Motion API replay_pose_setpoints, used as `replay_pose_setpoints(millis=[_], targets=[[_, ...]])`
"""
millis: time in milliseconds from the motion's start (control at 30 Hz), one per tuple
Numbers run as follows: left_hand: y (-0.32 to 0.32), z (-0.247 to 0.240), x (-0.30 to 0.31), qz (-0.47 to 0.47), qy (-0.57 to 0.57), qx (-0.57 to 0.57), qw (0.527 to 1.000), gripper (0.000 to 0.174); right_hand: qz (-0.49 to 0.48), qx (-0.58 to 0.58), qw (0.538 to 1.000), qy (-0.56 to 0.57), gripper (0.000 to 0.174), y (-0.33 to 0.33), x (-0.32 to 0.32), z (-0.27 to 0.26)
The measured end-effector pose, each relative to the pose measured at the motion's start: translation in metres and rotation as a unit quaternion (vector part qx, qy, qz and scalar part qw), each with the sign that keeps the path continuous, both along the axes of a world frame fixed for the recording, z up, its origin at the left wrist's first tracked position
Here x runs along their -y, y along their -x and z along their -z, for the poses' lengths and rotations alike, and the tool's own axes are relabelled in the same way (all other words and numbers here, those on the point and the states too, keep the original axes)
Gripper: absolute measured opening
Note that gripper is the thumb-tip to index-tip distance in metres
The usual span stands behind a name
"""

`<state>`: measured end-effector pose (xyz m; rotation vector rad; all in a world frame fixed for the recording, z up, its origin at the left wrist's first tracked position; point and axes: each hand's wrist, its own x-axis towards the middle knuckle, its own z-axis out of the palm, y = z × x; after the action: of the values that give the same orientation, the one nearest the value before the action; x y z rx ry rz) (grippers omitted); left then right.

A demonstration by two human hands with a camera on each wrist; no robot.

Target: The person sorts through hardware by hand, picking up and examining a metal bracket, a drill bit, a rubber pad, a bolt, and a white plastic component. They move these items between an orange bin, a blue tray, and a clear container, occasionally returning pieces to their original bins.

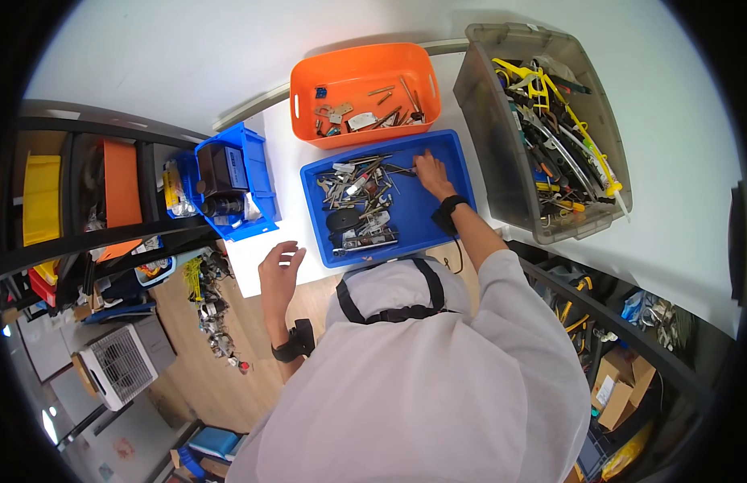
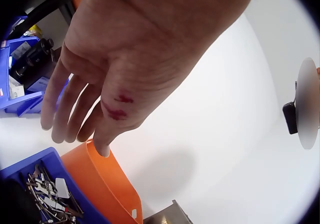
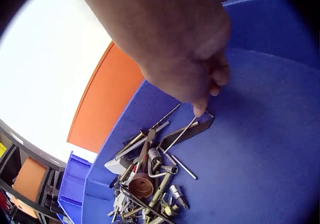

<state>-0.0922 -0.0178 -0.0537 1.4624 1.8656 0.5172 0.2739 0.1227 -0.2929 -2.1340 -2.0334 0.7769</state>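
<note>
My right hand (image 1: 432, 175) reaches into the far right part of a blue tray (image 1: 438, 211). In the right wrist view, its fingers are curled and the thumb is at the upper end of a thin L-shaped hex key (image 3: 180, 135). A flat dark metal strip (image 3: 186, 134) lies beside the hex key. Left of it is a pile of small tools and bits (image 3: 155, 184), with a brown round hole saw (image 3: 141, 185) among them. My left hand (image 1: 280, 272) hangs beside the tray's near left corner, fingers loosely bent and holding nothing.
An orange bin (image 1: 365, 58) with loose metal parts stands behind the tray. A deep grey bin (image 1: 502, 161) of hand tools stands on the right. On the left is a blue open-front bin (image 1: 261, 173); dark shelving (image 1: 108, 237) runs beside the table.
</note>
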Motion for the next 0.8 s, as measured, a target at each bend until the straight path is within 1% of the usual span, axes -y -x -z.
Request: replay_pose_setpoints(millis=[267,367,433,500,533,600,633,700,733,800], targets=[[-0.011,-0.001,0.002,0.007,-0.011,0.009,1.0,0.029,-0.034,0.006,0.999,-0.016,0.013,-0.005,0.001,0.002],[-0.013,-0.003,0.002,0.004,-0.016,0.007,1.0,0.028,-0.05,0.009,0.999,-0.016,0.014,-0.01,0.002,-0.016],[-0.017,-0.004,0.0,-0.001,-0.017,0.009,1.0,0.027,-0.06,0.008,0.998,-0.016,0.015,-0.014,0.004,-0.045],[-0.02,-0.004,-0.003,0.011,-0.034,0.006,0.999,0.024,-0.101,-0.1,0.987,-0.075,0.017,-0.014,0.011,-0.087],[-0.023,-0.005,-0.006,0.006,-0.032,0.007,0.999,0.024,-0.106,-0.099,0.987,-0.073,0.017,-0.011,0.014,-0.109],[-0.031,-0.008,-0.012,0.024,-0.049,0.027,0.998,0.02,-0.131,-0.144,0.972,-0.132,0.017,-0.002,0.024,-0.153],[-0.036,-0.01,-0.015,0.03,-0.065,0.039,0.997,0.019,-0.136,-0.145,0.972,-0.129,0.017,0.002,0.03,-0.177],[-0.047,-0.017,-0.024,0.029,-0.081,0.054,0.995,0.019,-0.169,-0.173,0.956,-0.166,0.017,0.01,0.043,-0.22],[-0.053,-0.022,-0.028,0.035,-0.098,0.068,0.992,0.019,-0.173,-0.173,0.956,-0.165,0.017,0.014,0.049,-0.234],[-0.066,-0.035,-0.035,0.035,-0.113,0.077,0.99,0.02,-0.198,-0.172,0.941,-0.213,0.016,0.021,0.06,-0.256]])
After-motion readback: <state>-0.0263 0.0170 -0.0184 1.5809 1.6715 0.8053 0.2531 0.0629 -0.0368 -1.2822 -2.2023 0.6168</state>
